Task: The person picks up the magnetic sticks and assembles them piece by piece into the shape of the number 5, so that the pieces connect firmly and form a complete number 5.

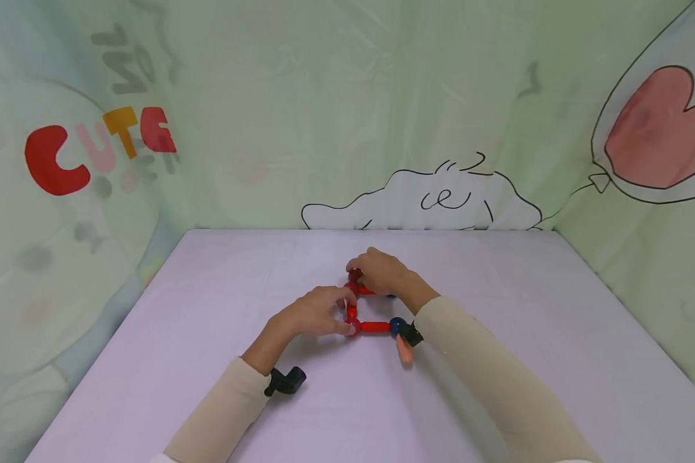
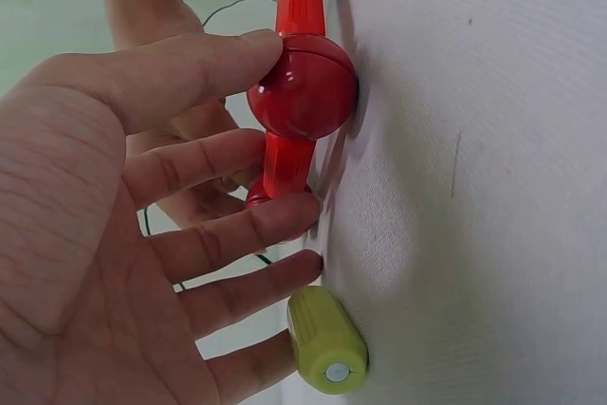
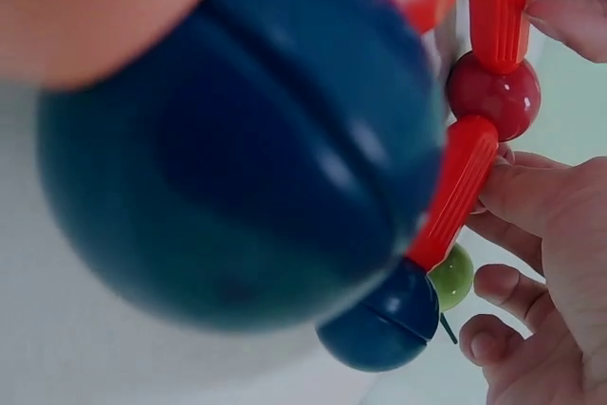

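From the head view, my left hand (image 1: 315, 313) and right hand (image 1: 382, 271) both rest on the red rod-and-ball frame (image 1: 366, 312) lying on the table (image 1: 208, 289).

At my left wrist, nearly straight fingers (image 2: 204, 68) touch the red ball (image 2: 303, 87); a yellow-green rod (image 2: 326, 340) lies below my fingertips.

At my right wrist, a blue ball (image 3: 242, 139) fills the view; whether my right fingers are clenched I cannot tell.
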Demonstrator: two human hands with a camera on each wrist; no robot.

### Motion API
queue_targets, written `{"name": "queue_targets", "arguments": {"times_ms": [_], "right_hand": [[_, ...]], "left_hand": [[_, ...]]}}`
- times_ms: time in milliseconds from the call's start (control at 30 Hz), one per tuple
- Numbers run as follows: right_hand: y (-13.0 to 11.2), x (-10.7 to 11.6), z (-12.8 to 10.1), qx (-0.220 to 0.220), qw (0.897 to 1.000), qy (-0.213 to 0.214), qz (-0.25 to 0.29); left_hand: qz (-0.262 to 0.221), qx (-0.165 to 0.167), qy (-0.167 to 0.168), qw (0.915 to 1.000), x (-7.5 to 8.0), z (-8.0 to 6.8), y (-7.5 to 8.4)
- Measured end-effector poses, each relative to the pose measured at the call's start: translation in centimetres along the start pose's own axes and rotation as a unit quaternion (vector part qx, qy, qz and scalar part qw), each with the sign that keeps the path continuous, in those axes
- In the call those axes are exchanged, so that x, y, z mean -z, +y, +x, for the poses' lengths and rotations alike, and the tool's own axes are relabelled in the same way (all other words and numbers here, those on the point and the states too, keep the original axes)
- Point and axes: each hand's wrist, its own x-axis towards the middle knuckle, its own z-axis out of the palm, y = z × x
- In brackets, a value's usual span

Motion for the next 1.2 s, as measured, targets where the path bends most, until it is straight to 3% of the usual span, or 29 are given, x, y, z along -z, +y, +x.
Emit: {"name": "queue_targets", "arguments": {"times_ms": [300, 467, 733, 1000, 1200], "right_hand": [[0.0, -0.6, -0.3, -0.013, 1.000, -0.001, 0.014], [0.2, -0.2, -0.4, -0.015, 0.999, 0.020, 0.024], [1.2, 1.6, -1.8, -0.007, 0.996, 0.054, 0.077], [3.1, 1.6, -3.8, -0.017, 0.986, 0.076, 0.150], [4.0, 1.4, -6.6, -0.029, 0.972, 0.106, 0.209]], "left_hand": [[0.012, 0.002, -0.008, 0.9999, -0.4, 0.0, 0.0], [0.021, 0.004, -0.001, 0.9998, -0.4, 0.0, 0.0], [0.025, 0.040, 0.016, 0.9988, -0.1, 0.2, 0.0], [0.044, 0.034, 0.012, 0.9984, -0.3, 0.4, -0.1], [0.038, 0.038, 0.007, 0.9986, -0.5, 0.5, -0.1]]}}
